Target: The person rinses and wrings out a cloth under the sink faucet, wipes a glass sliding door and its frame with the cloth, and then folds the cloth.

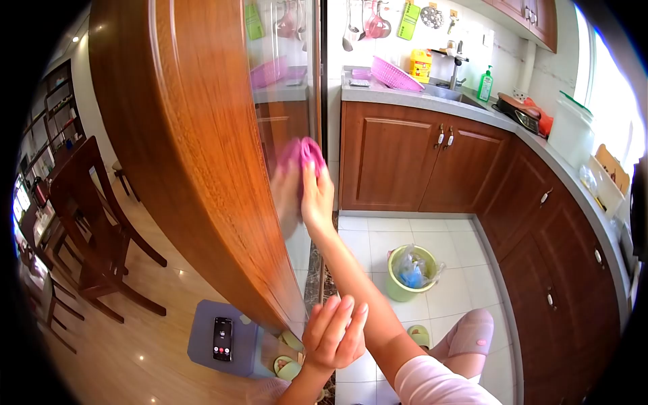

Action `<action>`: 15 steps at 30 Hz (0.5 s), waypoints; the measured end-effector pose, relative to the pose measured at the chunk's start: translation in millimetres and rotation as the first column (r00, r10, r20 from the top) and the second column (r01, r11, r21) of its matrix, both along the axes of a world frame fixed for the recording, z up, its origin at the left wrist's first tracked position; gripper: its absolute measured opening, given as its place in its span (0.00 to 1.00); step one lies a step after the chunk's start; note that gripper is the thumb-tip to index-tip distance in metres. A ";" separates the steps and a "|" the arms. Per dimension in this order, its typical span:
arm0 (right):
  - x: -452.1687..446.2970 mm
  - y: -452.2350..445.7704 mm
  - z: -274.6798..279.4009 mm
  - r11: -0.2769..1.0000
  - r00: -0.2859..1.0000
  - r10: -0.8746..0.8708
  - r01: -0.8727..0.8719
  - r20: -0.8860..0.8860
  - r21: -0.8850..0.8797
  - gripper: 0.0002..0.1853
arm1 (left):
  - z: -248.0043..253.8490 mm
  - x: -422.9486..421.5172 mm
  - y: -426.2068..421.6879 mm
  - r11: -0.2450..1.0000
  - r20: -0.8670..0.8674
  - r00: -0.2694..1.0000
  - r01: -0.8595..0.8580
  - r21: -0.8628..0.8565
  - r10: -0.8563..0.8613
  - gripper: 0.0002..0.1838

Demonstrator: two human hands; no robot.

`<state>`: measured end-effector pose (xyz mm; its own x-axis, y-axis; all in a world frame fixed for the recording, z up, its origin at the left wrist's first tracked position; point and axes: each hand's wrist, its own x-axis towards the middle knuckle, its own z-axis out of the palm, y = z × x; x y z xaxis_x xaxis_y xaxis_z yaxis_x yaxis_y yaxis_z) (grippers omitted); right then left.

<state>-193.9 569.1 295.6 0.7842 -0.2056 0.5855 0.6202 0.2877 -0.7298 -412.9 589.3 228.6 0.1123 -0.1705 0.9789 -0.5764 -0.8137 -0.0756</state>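
Observation:
My right hand (316, 196) presses a pink cloth (310, 154) against the glass panel (287, 135) of a wooden-framed door (196, 135). Its fingers are closed on the cloth, and both are mirrored in the glass. Lower down, my left hand (334, 334) is raised beside my right forearm. Its fingers are loosely bent and slightly apart, with nothing visible in them.
A green bin (410, 273) with a plastic bag stands on the tiles. Left of the door are a blue-grey stool (202, 337) bearing a phone (223, 339), and a wooden chair (94, 223). Counters with a sink (455, 94) line the kitchen.

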 end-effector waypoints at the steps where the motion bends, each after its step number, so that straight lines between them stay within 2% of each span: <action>1: 9.2 -0.2 -35.2 0.996 0.994 -0.084 0.081 -0.075 -0.048 0.24 | 2.0 4.4 -3.0 1.000 -0.040 0.999 0.031 -0.005 -0.031 0.16; 2: 14.2 5.7 -69.7 0.980 0.974 -0.199 0.196 -0.111 -0.036 0.24 | 0.5 9.4 -2.9 1.000 -0.083 0.996 0.029 -0.006 -0.030 0.17; 3: 7.6 0.6 -101.6 0.988 0.944 -0.150 0.131 -0.293 -0.084 0.25 | -1.6 14.8 -2.3 1.000 -0.127 0.992 0.027 -0.006 -0.027 0.17; 4: 11.2 1.0 -144.7 0.960 0.827 -0.261 0.167 -0.497 -0.225 0.25 | -2.7 18.6 -1.6 0.999 -0.162 0.986 0.027 -0.040 -0.033 0.18; 5: -6.1 -1.6 -156.9 0.960 0.801 -0.240 0.113 -0.549 -0.255 0.25 | -3.4 22.5 -0.8 0.997 -0.195 0.980 0.025 -0.072 -0.039 0.18; 6: -16.3 1.8 -170.5 0.979 0.846 -0.183 0.111 -0.501 -0.170 0.23 | -4.7 25.1 0.0 0.994 -0.225 0.973 0.029 -0.102 -0.052 0.19; 7: -35.2 -4.4 -158.8 0.976 0.837 -0.132 0.017 -0.530 -0.217 0.19 | -8.1 28.0 1.3 0.992 -0.211 0.976 0.025 -0.125 -0.051 0.18; 9: -74.5 -0.6 -92.0 1.000 0.951 -0.011 0.009 -0.310 -0.008 0.14 | -6.2 23.6 2.8 0.987 -0.197 0.977 0.048 -0.152 -0.078 0.17; 11: -93.0 -4.1 -13.5 0.999 1.000 -0.005 0.006 0.026 -0.054 0.14 | -10.2 20.5 3.4 0.980 -0.146 0.985 0.069 -0.185 -0.097 0.18; 13: -89.4 -5.1 52.9 0.992 0.914 -0.063 0.100 0.402 -0.071 0.17 | -13.9 22.8 3.4 0.976 -0.091 0.991 0.074 -0.205 -0.094 0.19; 15: -57.9 3.4 89.4 0.980 0.794 -0.182 0.197 0.580 0.038 0.18 | -18.6 27.1 1.0 0.975 -0.095 0.992 0.056 -0.214 -0.078 0.20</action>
